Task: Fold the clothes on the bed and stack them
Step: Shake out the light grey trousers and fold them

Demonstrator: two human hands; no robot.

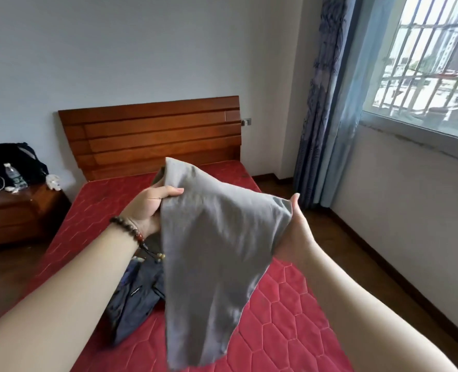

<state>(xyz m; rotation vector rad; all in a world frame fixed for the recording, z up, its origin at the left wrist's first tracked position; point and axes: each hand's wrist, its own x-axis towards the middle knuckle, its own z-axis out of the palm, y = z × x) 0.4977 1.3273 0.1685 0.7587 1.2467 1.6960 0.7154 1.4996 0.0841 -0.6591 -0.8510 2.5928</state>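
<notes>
Dark clothes [139, 296] block left; red mattress [289, 304] bare right.

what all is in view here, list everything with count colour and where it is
cloth: 1, grey, held up over the bed
clothes: a pile, dark blue, on the bed under the left arm
bed: 1, red quilted top, centre
headboard: 1, brown wood, against the wall
nightstand: 1, brown wood, left of the bed
bag: 1, black, on the nightstand
bottle: 1, clear, on the nightstand
curtain: 1, blue, beside the window
window: 1, white bars, right wall
bracelet: 1, dark beads, left wrist
left hand: grips the cloth's left edge
right hand: holds the cloth's right corner
</notes>
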